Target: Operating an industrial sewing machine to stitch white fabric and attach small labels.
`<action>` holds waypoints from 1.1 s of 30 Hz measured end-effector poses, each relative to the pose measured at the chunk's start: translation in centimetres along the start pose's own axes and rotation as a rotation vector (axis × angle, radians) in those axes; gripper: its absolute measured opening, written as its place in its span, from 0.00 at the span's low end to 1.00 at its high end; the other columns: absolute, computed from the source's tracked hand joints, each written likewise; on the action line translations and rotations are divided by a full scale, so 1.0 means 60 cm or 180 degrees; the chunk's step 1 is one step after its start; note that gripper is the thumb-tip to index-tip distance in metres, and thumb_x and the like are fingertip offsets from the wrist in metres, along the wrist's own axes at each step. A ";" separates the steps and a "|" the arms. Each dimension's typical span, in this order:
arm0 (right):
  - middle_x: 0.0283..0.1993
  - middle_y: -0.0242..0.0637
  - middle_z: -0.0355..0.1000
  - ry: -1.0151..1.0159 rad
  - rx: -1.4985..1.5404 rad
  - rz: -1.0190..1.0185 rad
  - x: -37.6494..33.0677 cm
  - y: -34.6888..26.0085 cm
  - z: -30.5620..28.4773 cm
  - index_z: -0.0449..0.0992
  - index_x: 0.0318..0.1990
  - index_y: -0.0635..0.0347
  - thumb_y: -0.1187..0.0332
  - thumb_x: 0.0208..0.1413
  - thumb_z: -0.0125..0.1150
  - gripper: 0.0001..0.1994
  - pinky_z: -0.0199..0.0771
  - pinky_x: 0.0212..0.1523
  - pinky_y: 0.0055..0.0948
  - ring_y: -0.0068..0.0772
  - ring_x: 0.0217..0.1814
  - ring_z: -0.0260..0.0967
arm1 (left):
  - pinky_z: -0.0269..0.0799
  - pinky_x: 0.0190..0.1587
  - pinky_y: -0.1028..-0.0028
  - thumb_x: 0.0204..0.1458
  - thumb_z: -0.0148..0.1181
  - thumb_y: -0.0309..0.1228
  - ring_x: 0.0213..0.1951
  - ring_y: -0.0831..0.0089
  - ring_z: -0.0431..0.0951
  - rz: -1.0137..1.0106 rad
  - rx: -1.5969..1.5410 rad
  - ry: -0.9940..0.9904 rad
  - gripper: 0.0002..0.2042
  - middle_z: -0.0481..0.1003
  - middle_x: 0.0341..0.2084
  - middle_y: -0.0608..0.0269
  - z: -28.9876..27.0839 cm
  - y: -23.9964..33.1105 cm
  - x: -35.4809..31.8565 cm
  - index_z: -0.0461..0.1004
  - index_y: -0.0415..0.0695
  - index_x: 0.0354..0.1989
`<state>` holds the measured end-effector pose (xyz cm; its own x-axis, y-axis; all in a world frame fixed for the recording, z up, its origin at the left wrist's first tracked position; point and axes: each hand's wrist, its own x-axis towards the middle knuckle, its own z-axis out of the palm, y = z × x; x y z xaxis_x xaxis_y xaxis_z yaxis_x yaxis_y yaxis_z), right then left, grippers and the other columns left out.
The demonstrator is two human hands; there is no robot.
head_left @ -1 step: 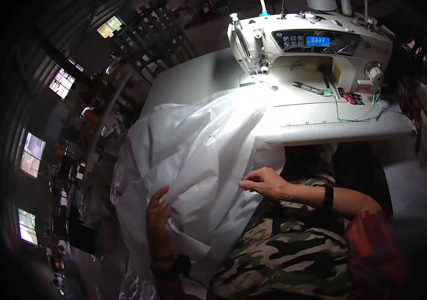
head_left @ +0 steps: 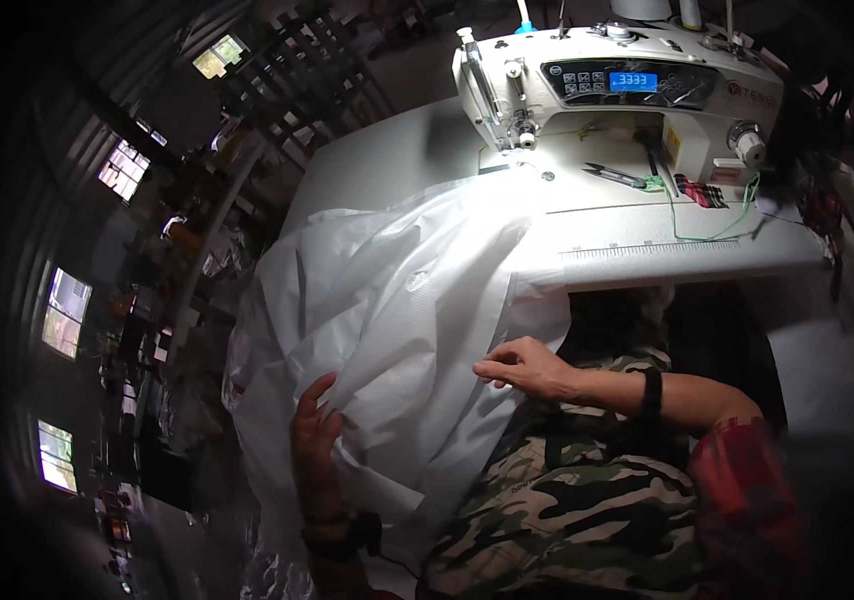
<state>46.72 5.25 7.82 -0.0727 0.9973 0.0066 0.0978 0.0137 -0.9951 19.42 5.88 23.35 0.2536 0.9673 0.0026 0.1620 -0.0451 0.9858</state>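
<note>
A large sheet of white fabric (head_left: pixel 397 300) hangs from the sewing table (head_left: pixel 367 170) down over my lap. My left hand (head_left: pixel 315 445) lies low on the cloth and grips a fold, fingers pointing up. My right hand (head_left: pixel 527 368) pinches the fabric's right edge near a long seam, just below the table's front edge. The upper end of the cloth lies under the needle area of a white sewing machine (head_left: pixel 627 95).
Small snips (head_left: pixel 619 177) and loose green thread (head_left: pixel 717 225) lie on the machine bed. My camouflage trousers (head_left: pixel 567 510) fill the lower middle. Dim shelves and bright windows (head_left: pixel 67 310) line the left side of the room.
</note>
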 end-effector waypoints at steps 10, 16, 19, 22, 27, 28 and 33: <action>0.23 0.32 0.71 0.0804 0.1051 0.1192 0.026 0.068 0.067 0.72 0.30 0.62 0.46 0.52 0.68 0.25 0.71 0.25 0.25 0.22 0.23 0.68 | 0.65 0.60 0.68 0.57 0.51 0.24 0.53 0.64 0.74 0.0115 -0.0125 0.0081 0.22 0.74 0.51 0.48 -0.034 -0.031 0.015 0.65 0.37 0.62; 0.28 0.33 0.73 0.0367 0.1288 0.0754 0.028 0.079 0.062 0.78 0.38 0.66 0.53 0.58 0.64 0.20 0.72 0.27 0.25 0.23 0.27 0.70 | 0.66 0.59 0.70 0.58 0.51 0.25 0.51 0.66 0.75 0.0144 -0.0316 0.0118 0.22 0.76 0.47 0.49 -0.029 -0.028 0.021 0.65 0.37 0.62; 0.28 0.33 0.74 0.0066 0.0855 0.0851 0.027 0.077 0.059 0.79 0.38 0.66 0.53 0.58 0.64 0.20 0.72 0.29 0.24 0.21 0.29 0.70 | 0.68 0.54 0.72 0.58 0.51 0.24 0.44 0.71 0.76 0.0299 -0.0106 0.0284 0.19 0.77 0.39 0.57 -0.045 -0.046 0.036 0.69 0.37 0.59; 0.29 0.32 0.75 -0.0667 0.0414 0.0288 -0.008 0.007 0.037 0.80 0.38 0.65 0.56 0.61 0.62 0.17 0.72 0.31 0.23 0.19 0.30 0.70 | 0.71 0.45 0.73 0.57 0.51 0.23 0.36 0.76 0.76 0.0606 0.0815 0.0629 0.16 0.77 0.29 0.66 -0.069 -0.058 0.068 0.75 0.37 0.53; 0.32 0.30 0.77 -0.1600 0.1109 -0.0356 -0.050 -0.103 0.012 0.79 0.39 0.65 0.61 0.67 0.54 0.14 0.72 0.38 0.22 0.18 0.34 0.70 | 0.73 0.36 0.65 0.56 0.52 0.20 0.31 0.68 0.78 0.1568 0.2274 0.0571 0.13 0.77 0.26 0.60 -0.141 -0.158 0.153 0.78 0.38 0.47; 0.32 0.30 0.77 -0.1516 0.1225 -0.0457 -0.051 -0.103 0.016 0.78 0.40 0.65 0.62 0.67 0.54 0.14 0.73 0.38 0.23 0.18 0.35 0.71 | 0.74 0.37 0.63 0.54 0.54 0.20 0.32 0.62 0.79 0.1566 0.3512 0.0192 0.12 0.77 0.28 0.57 -0.126 -0.152 0.159 0.78 0.38 0.46; 0.30 0.36 0.75 -0.0754 0.0860 -0.0399 -0.065 -0.112 0.041 0.73 0.38 0.68 0.66 0.67 0.52 0.12 0.73 0.37 0.28 0.23 0.33 0.72 | 0.75 0.40 0.62 0.50 0.62 0.26 0.34 0.52 0.80 0.2996 0.4413 0.0964 0.13 0.78 0.27 0.52 -0.020 -0.024 0.179 0.77 0.36 0.44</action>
<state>43.92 1.11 14.27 -0.2982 0.9444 0.1384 -0.1895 0.0835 -0.9783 20.77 16.64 22.13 0.5897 0.4829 0.6473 0.7628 -0.5964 -0.2499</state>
